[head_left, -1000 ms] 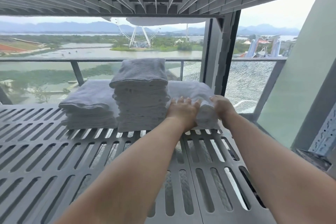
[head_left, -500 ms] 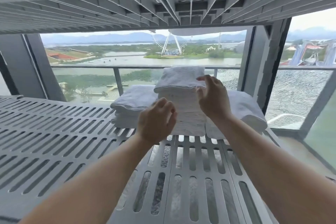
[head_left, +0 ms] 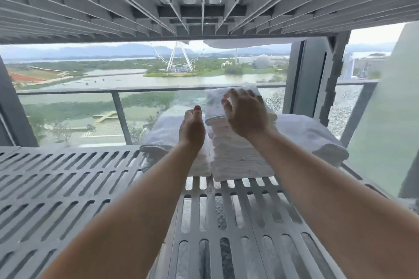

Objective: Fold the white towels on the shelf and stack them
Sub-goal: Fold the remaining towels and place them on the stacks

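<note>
White towels point(head_left: 240, 156) sit on a grey shelf point(head_left: 68, 179) patterned with rows of long slots.

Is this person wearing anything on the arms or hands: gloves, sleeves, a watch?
No. The left forearm and right forearm are bare, no sleeves in view. The left hand and right hand have no gloves; no watch, bracelet or ring shows, though the hands are slightly blurred.

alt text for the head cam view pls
A person's right hand is spread open at the top of a tall stack of folded white towels on a slotted grey shelf, the left hand beside the stack. Lower towel piles flank it; a river and Ferris wheel lie beyond.
</note>
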The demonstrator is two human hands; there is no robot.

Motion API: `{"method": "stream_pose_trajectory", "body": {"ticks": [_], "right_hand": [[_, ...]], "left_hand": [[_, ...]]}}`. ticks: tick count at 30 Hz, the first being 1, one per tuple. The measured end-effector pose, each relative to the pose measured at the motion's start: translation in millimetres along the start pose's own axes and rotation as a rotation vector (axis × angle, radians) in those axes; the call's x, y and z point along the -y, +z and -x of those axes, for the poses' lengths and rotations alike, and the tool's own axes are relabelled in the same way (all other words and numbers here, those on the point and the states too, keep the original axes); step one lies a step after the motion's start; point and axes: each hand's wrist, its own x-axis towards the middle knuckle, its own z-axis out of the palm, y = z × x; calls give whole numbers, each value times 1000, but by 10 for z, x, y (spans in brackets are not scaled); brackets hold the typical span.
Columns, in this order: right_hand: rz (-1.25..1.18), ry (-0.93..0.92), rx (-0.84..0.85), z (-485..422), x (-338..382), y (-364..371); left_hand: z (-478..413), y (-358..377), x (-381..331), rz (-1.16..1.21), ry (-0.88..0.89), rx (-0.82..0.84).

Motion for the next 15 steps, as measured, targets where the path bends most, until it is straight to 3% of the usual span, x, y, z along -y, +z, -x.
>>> {"method": "stream_pose_trajectory", "body": {"ticks": [3,7,9,12,15], "right_hand": [[24,103,163,-201,-38,-1],[55,104,440,-232,-97,81],[48,155,472,-178,-131,156],[16,146,361,-87,-184,226],[42,69,11,196,-223,300]], "left_hand": [[-157,134,3,112,-82,90],[-289,281,54,234,-177,237],[-283,333,72,356,-252,314],[-212,392,91,412,-287,338],[-178,424,79,410,-263,309]]}}
